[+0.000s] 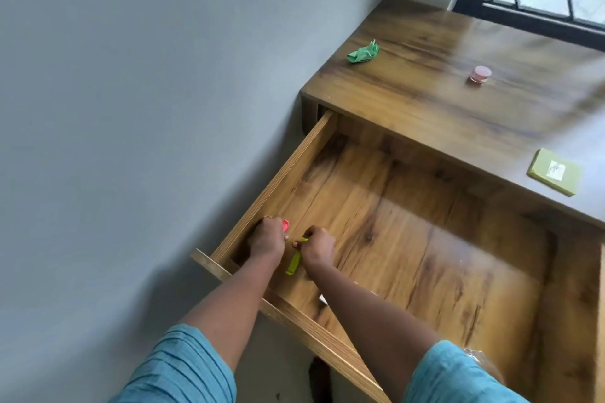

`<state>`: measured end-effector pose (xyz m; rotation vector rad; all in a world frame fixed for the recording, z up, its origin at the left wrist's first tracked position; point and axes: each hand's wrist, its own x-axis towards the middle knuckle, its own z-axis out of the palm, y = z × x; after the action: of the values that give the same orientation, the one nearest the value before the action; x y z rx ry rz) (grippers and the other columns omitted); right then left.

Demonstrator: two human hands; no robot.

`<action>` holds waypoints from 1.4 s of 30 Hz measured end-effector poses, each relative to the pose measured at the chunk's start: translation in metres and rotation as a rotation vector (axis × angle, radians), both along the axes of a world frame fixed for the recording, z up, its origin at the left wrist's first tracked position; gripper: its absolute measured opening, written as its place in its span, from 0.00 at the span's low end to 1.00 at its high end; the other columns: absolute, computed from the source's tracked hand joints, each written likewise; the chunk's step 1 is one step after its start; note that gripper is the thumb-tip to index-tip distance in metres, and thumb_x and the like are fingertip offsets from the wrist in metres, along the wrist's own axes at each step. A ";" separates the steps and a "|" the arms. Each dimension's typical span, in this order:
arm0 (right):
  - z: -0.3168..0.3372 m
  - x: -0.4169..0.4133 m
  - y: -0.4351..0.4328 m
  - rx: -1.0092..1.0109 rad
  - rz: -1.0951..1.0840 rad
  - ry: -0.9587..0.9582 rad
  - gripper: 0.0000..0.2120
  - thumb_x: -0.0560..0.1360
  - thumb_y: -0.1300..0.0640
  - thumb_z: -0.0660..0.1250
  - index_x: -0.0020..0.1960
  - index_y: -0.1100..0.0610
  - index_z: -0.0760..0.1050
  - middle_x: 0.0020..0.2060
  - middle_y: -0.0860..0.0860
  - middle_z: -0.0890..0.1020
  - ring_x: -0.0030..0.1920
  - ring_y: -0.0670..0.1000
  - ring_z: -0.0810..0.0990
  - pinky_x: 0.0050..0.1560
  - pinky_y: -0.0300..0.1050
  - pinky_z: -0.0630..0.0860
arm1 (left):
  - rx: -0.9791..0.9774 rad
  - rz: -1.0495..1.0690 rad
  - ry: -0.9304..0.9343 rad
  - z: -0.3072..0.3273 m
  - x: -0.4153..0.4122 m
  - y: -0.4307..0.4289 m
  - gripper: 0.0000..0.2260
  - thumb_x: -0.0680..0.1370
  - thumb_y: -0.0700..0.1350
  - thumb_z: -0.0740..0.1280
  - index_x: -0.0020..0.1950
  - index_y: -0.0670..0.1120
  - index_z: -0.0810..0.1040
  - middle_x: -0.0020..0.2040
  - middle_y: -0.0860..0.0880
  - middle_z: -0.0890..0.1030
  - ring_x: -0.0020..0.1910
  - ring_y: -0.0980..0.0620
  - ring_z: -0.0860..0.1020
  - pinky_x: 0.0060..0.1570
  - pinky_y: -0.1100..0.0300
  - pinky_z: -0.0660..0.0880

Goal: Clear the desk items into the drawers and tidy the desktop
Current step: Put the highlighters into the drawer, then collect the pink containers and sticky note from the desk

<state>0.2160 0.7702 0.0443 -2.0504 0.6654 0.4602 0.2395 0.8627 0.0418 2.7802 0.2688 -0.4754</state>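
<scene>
Lower left of centre in the head view, I have both hands down in the open drawer (271, 186), at its near-left corner. My left hand (265, 240) curls round a pink scrap (285, 225). My right hand (317, 247), just beside it, pinches the upper end of a yellow-green strip (293, 263), whose long axis runs down-frame toward the drawer front. Upper right, the desk (425, 108) holds crumpled green paper (363, 52), a pink jar (480, 74) and a yellow pad (555, 171), well apart.

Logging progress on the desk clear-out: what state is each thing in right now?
Drawer: pulled open, both hands inside.
Left hand: grips a pink piece.
Right hand: pinches a yellow-green piece.
Green paper: crumpled, on the desktop.
Pink jar: upright, lid on, on the desktop.
Yellow pad: flat on the desktop.
</scene>
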 end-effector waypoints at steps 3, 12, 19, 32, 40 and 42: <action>-0.001 -0.002 0.002 -0.022 0.079 -0.002 0.08 0.75 0.61 0.67 0.54 0.60 0.76 0.46 0.54 0.82 0.48 0.52 0.81 0.49 0.48 0.80 | 0.034 -0.030 0.011 0.001 -0.003 0.001 0.06 0.79 0.42 0.63 0.54 0.42 0.77 0.49 0.44 0.82 0.49 0.47 0.81 0.46 0.54 0.80; -0.002 -0.004 0.002 -0.139 0.296 -0.008 0.11 0.74 0.61 0.68 0.56 0.61 0.75 0.57 0.58 0.74 0.54 0.59 0.77 0.55 0.50 0.77 | 0.058 -0.033 0.003 0.005 -0.008 0.003 0.07 0.80 0.42 0.63 0.54 0.42 0.77 0.49 0.45 0.82 0.48 0.49 0.80 0.44 0.58 0.78; 0.011 -0.001 -0.017 -0.149 0.273 -0.078 0.09 0.76 0.64 0.64 0.56 0.62 0.73 0.56 0.59 0.75 0.52 0.59 0.78 0.53 0.54 0.78 | 0.186 -0.135 -0.133 0.029 -0.005 -0.022 0.08 0.80 0.44 0.62 0.53 0.42 0.78 0.50 0.45 0.82 0.45 0.50 0.80 0.40 0.61 0.74; 0.063 -0.046 -0.197 -0.320 -0.212 -0.322 0.07 0.78 0.59 0.62 0.52 0.60 0.76 0.51 0.55 0.76 0.45 0.52 0.75 0.42 0.40 0.73 | -0.008 -0.511 -0.363 0.059 -0.021 -0.216 0.15 0.82 0.52 0.53 0.58 0.46 0.75 0.51 0.46 0.82 0.49 0.46 0.81 0.45 0.55 0.78; 0.084 -0.116 -0.340 -0.384 -0.394 -0.402 0.09 0.79 0.59 0.61 0.53 0.61 0.78 0.50 0.55 0.79 0.48 0.54 0.79 0.45 0.40 0.76 | -0.246 -0.672 -0.311 0.081 -0.089 -0.363 0.15 0.82 0.51 0.54 0.56 0.44 0.76 0.51 0.43 0.81 0.50 0.44 0.80 0.44 0.56 0.75; 0.088 -0.142 -0.382 -0.390 -0.434 -0.414 0.10 0.78 0.58 0.62 0.54 0.61 0.78 0.52 0.56 0.79 0.48 0.54 0.80 0.47 0.41 0.78 | -0.279 -0.707 -0.313 0.087 -0.110 -0.405 0.14 0.82 0.51 0.55 0.56 0.45 0.76 0.52 0.44 0.81 0.49 0.46 0.80 0.44 0.57 0.76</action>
<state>0.0744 0.3883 0.1322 -2.1770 0.9607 -0.3639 0.1297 0.4581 0.1283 2.5471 -0.8071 -0.1920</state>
